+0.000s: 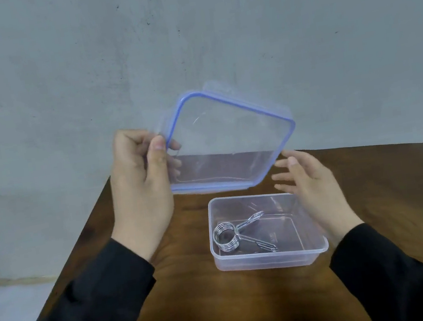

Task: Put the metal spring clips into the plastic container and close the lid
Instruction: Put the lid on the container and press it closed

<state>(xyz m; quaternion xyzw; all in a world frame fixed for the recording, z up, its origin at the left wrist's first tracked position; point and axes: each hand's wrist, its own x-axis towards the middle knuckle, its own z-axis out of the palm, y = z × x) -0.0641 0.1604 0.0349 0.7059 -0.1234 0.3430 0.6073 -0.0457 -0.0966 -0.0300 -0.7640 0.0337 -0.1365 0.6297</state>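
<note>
A clear plastic container (310, 251) sits open on the table, a little right of centre. Inside it, at the left end, lies a metal spring clip (226, 235) with its coil and two long handles. My left hand (142, 181) is shut on the left edge of the clear lid (228, 133), which has a blue seal and is held tilted in the air above and behind the container. My right hand (308, 182) hovers open just right of the lid's lower corner, fingers spread, above the container's right side.
The dark brown wooden table (199, 311) ends at a left edge running diagonally; a light floor shows beyond it. A grey wall rises right behind the table. Black sleeves cover both forearms.
</note>
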